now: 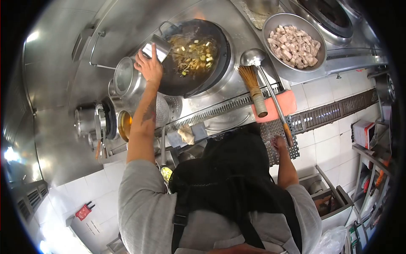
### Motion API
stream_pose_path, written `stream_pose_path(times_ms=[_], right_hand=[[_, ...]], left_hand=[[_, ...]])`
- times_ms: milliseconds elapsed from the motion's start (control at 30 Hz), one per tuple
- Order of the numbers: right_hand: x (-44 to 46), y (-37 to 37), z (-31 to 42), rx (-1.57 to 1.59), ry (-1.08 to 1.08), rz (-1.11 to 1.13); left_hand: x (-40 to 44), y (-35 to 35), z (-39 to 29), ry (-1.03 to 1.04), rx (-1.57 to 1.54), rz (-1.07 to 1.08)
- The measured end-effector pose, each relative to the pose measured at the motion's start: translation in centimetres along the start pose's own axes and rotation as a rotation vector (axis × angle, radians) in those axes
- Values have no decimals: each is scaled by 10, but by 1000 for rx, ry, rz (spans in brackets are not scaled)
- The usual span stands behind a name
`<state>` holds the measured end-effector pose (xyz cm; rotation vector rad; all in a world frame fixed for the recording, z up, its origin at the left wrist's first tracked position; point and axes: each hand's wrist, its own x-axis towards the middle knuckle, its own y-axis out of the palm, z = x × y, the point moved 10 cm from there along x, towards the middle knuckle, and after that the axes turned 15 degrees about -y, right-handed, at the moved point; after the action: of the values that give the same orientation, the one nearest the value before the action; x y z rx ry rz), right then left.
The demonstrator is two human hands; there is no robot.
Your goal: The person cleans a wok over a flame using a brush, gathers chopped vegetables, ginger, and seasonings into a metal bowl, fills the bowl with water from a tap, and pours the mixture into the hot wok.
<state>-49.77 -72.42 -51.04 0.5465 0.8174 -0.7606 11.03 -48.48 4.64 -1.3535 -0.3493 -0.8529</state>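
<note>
My left hand [149, 65] is wrapped round a shiny metal container [157, 48], which is tilted over the left side of a dark wok [177, 84]. Browned food with pale and green pieces [194, 55] lies in the wok, and a flame shows behind its far rim. Down at my right side hangs my right hand [278, 144], small and partly shaded; whether it holds anything is unclear. Nearest to it is the wooden handle of a metal ladle [270, 89], which lies across a pink cloth [280, 106] beside a bamboo brush [253, 91].
A bowl of pale meat chunks [294, 46] stands at the right. A strainer [125, 76], a pot of amber liquid [124, 125] and other pots line the left. A crumpled cloth [186, 133] lies on the front edge. Shelves [372, 156] stand far right.
</note>
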Motion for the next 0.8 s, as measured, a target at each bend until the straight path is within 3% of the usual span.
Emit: stream_pose_path(times_ms=[100, 167, 200, 267, 300, 367, 400, 467, 500, 567, 700, 767, 800], right_hand=[[-10, -37, -14, -166, 8, -21], [-35, -50, -15, -249, 82, -72], [-40, -49, -11, -272, 66, -77], [-52, -44, -11, -242, 23, -80], [-59, -41, -6, -282, 16, -82], [-64, -18, 4, -196, -52, -52], [-66, -15, 0, -256, -41, -23], [-52, 4, 15, -408, -128, 6], [-62, 22, 23, -534, -108, 118], [-66, 33, 12, -552, -155, 142], [-95, 70, 17, -639, -216, 280], [-103, 70, -9, -786, 18, 418], [-107, 74, -6, -784, 14, 397]], left_hand=[[14, -10, 31, -80, 5, -66], [16, -29, 62, -272, -25, -43], [10, -27, 93, -479, -76, -31], [-28, 3, 173, -1200, -265, 137], [-43, 32, 205, -1240, -260, 143], [-131, 141, 257, -1749, -1452, 484], [-161, 123, 259, -1703, -1466, 635], [-214, 103, 273, -1660, -1584, 544], [-246, 81, 273, -1754, -1616, 483], [-295, 53, 268, -1884, -1597, 417], [-389, 111, 269, -2107, -1631, 466], [-412, 130, 271, -2189, -1643, 403], [-424, 145, 271, -2251, -1639, 331]])
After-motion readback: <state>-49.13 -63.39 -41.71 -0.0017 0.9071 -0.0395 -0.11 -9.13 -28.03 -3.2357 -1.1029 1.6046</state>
